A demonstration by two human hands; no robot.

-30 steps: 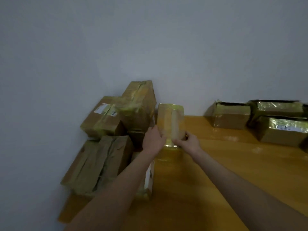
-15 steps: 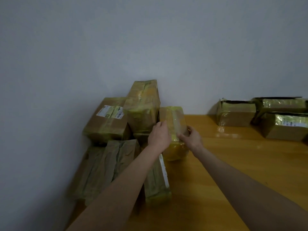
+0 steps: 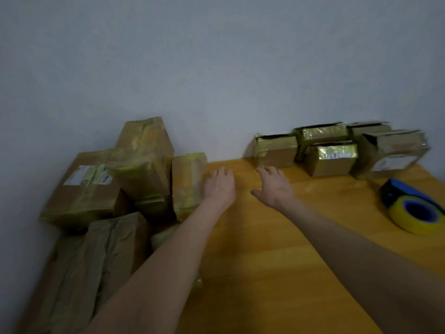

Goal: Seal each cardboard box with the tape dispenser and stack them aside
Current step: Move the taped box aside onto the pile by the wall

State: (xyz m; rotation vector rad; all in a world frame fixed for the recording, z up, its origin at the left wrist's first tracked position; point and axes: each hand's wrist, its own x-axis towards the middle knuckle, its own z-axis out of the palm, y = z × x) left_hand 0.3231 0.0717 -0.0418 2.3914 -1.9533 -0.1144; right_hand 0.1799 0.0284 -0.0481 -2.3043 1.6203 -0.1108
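**Hands come off the taped box**

Both hands have let go of the small tape-wrapped cardboard box (image 3: 190,179) they were gripping half a second ago. It now stands upright at the right edge of the pile, left of frame centre, tight against its neighbours. The left hand (image 3: 220,186) hovers palm down just beside that box, fingers straight and loosely together. Whether the fingertips brush the cardboard, I can't tell. The right hand (image 3: 274,186) is a little to its right, palm down over the orange-brown wooden table (image 3: 265,273), fingers spread, thumb out to the side, holding nothing.

Now the pile on the left. A tall brown box wrapped in yellowish tape (image 3: 144,153) stands highest, close to the plain grey wall (image 3: 216,68). Left of it lies a flat brown box with a white shipping label (image 3: 84,189). Down at lower left, a long creased brown carton (image 3: 103,256) sits nearest the camera.

In the upper right, a cluster of brown cardboard boxes with shiny tape (image 3: 330,159) waits against the wall, with dark gaps showing under some top flaps. At the right edge, newly in view, a blue tape dispenser loaded with a yellow roll (image 3: 414,208) lies on the table, well apart from both hands.
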